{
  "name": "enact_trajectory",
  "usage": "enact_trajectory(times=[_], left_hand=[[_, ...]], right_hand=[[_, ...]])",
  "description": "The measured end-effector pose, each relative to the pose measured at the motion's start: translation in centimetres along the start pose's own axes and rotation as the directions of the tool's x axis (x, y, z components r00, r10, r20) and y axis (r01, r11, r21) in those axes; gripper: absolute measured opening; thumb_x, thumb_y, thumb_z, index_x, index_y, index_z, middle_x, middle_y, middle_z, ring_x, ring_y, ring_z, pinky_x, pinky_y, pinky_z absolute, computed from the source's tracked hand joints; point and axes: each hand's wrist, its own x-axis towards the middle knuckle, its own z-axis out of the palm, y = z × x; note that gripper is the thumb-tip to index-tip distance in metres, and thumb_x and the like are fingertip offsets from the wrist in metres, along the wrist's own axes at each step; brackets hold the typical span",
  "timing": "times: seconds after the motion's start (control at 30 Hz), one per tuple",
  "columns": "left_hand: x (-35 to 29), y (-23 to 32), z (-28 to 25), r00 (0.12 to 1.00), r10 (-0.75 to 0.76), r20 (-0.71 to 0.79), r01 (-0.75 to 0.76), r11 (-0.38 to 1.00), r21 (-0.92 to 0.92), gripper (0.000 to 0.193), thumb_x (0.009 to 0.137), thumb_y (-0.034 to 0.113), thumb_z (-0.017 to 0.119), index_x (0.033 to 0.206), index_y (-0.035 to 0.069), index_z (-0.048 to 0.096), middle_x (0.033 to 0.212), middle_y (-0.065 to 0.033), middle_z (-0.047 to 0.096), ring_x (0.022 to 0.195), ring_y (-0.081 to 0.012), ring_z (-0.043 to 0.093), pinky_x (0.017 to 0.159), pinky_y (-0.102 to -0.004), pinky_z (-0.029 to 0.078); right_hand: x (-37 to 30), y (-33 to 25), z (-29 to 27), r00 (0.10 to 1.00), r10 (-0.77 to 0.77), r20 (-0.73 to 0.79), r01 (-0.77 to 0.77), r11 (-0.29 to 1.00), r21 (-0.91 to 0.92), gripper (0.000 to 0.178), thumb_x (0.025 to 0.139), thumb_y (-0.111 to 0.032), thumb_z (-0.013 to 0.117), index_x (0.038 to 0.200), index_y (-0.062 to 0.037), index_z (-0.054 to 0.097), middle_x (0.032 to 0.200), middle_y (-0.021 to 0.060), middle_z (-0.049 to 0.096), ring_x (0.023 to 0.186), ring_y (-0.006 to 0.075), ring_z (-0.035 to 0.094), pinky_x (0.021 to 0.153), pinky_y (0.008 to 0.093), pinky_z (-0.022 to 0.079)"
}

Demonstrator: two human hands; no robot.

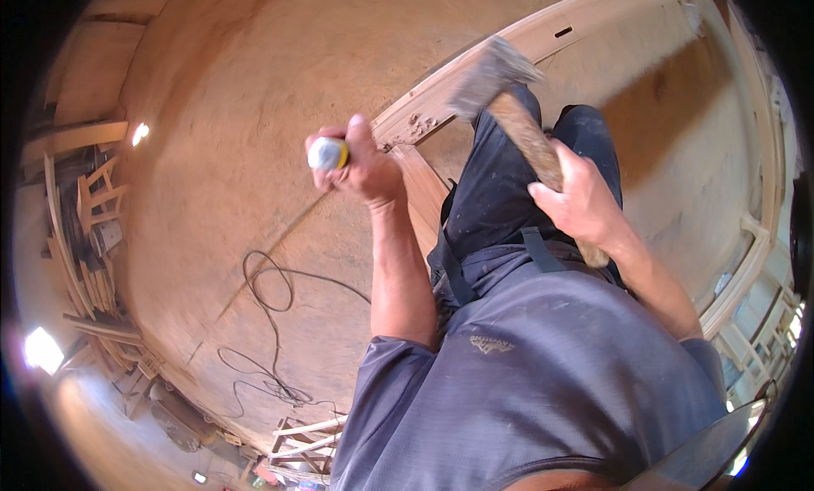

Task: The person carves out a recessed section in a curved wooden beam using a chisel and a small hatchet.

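Observation:
My left hand is closed around what looks like a chisel. Its round pale handle end with a yellow band faces up; the blade is hidden. My right hand grips the wooden handle of a hammer, whose grey metal head is raised above my knee and slightly blurred. Beneath and beyond both hands runs a long pale wooden beam with a dark slot cut in it. Wood chips lie on the beam just right of my left hand.
A second plank meets the beam beside my leg. Thin dark cable lies looped on the brown floor at left. Wooden frames and boards stand along the left wall. Another curved wooden piece lies at right.

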Motion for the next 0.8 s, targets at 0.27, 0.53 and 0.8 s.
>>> enact_trajectory(times=[0.27,0.53,0.8], left_hand=[[6.0,-1.7,-0.4,0.805,-0.224,0.549,0.364,0.918,-0.16,0.007,0.07,0.005,0.065,0.077,0.006,0.062,0.069,-0.005,0.063,0.057,-0.0139,0.057,0.05,-0.0296,0.046],[7.1,3.4,-6.9,0.913,-0.276,0.302,0.403,0.731,-0.551,0.021,0.079,0.009,0.063,0.097,0.011,0.072,0.087,-0.0114,0.059,0.084,-0.027,0.053,0.076,-0.0413,0.046],[6.8,3.5,-9.4,0.968,0.011,0.253,0.13,0.836,-0.534,0.017,0.088,0.009,0.059,0.097,0.013,0.073,0.075,-0.0076,0.056,0.068,-0.0203,0.052,0.057,-0.0344,0.049]], right_hand=[[-1.6,1.9,-1.6,0.842,0.523,0.128,-0.524,0.742,0.418,0.022,0.088,-0.007,0.065,0.106,0.0036,0.055,0.067,0.0029,0.058,0.047,0.011,0.056,0.042,0.0276,0.046],[-0.2,1.1,-0.8,0.835,0.517,0.186,-0.546,0.741,0.392,0.032,0.089,-0.005,0.066,0.118,0.0063,0.057,0.069,0.0023,0.057,0.049,0.0093,0.055,0.043,0.0268,0.046],[0.7,0.4,-0.1,0.834,0.474,0.283,-0.546,0.786,0.29,0.037,0.088,-0.007,0.067,0.12,0.0079,0.057,0.07,0.0067,0.06,0.049,0.0123,0.058,0.047,0.0304,0.048]])
